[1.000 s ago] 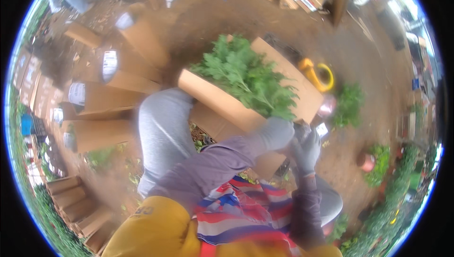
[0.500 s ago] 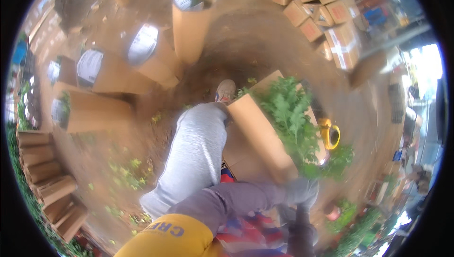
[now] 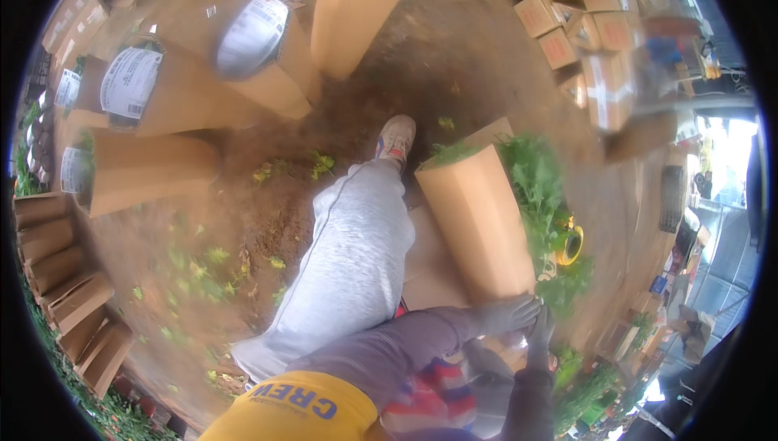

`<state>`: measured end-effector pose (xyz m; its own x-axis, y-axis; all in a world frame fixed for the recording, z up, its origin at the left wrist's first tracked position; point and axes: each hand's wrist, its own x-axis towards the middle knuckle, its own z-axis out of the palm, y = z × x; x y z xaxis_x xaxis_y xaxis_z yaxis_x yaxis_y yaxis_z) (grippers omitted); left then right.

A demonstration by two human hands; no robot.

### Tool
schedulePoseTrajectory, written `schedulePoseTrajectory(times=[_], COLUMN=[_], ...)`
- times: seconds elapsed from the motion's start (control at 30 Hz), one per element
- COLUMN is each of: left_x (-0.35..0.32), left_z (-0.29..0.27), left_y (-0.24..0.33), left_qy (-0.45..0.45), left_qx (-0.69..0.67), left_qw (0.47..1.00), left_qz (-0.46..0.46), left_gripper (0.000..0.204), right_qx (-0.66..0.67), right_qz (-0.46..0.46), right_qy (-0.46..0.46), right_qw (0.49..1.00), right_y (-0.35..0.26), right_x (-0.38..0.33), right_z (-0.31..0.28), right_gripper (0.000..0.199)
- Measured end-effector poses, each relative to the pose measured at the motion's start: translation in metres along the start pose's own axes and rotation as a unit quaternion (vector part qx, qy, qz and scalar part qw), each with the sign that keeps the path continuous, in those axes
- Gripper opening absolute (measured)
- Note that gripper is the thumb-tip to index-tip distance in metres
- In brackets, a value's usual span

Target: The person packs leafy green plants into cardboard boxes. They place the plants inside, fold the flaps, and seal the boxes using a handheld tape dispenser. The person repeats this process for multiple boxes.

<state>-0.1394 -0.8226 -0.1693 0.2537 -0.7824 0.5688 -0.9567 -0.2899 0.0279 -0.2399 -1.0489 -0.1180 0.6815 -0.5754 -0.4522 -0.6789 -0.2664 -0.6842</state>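
In front of me, right of my grey-trousered leg, a brown cardboard carton [image 3: 476,218] stands tilted. Leafy greens [image 3: 533,177] bulge along its right side, and a little green shows at its far end. My left hand [image 3: 506,314], in a grey glove, is closed on the carton's near end, fingers together along the edge. Close beside it is my right hand [image 3: 540,329], gloved too, near the same corner; blur and overlap hide how its fingers are held. A yellow ring-shaped object [image 3: 572,245] sits just right of the greens.
Tall open cartons with printed labels [image 3: 131,83] stand at the left and far side. Stacked folded cardboard [image 3: 69,267] lies at the left edge. Closed boxes [image 3: 604,32] are piled far right. Loose leaves [image 3: 203,267] are scattered on the brown dirt floor [image 3: 462,52].
The view has shifted. The carton shows more of its broad side, with fewer greens visible above it. My hands have come close together at its near corner and are less blurred.
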Motion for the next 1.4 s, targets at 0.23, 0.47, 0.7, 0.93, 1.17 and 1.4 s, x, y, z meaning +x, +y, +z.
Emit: schedulePoseTrajectory(times=[0.23, 0.47, 0.7, 0.93, 1.17, 1.4], left_x=[-0.005, -0.038, -0.005, 0.041, 0.057, 0.062], left_z=[0.001, -0.023, -0.052, -0.060, -0.058, -0.064], left_y=[0.010, -0.008, -0.027, -0.037, -0.041, -0.031], left_qy=[0.045, -0.004, -0.095, -0.220, -0.295, -0.321], left_qx=[-0.060, 0.004, 0.002, 0.030, -0.061, -0.050], left_qw=[0.996, 0.999, 0.992, 0.969, 0.951, 0.946], left_qz=[-0.038, 0.031, 0.088, 0.105, 0.074, 0.000], left_gripper=[0.051, 0.057, 0.061, 0.075, 0.105, 0.107], right_qx=[-0.127, 0.194, 0.442, 0.412, 0.277, 0.255], right_qz=[0.065, -0.089, -0.053, -0.036, -0.067, -0.052], right_qy=[0.133, 0.000, -0.091, -0.089, -0.086, -0.113], right_qw=[0.981, 0.977, 0.891, 0.906, 0.955, 0.959], right_y=[-0.013, -0.024, -0.005, 0.037, 0.047, 0.039], right_x=[-0.028, -0.070, -0.086, -0.067, -0.035, -0.033], right_z=[0.040, 0.029, 0.046, 0.036, 0.025, 0.013], right_gripper=[0.027, 0.079, 0.103, 0.113, 0.114, 0.115])
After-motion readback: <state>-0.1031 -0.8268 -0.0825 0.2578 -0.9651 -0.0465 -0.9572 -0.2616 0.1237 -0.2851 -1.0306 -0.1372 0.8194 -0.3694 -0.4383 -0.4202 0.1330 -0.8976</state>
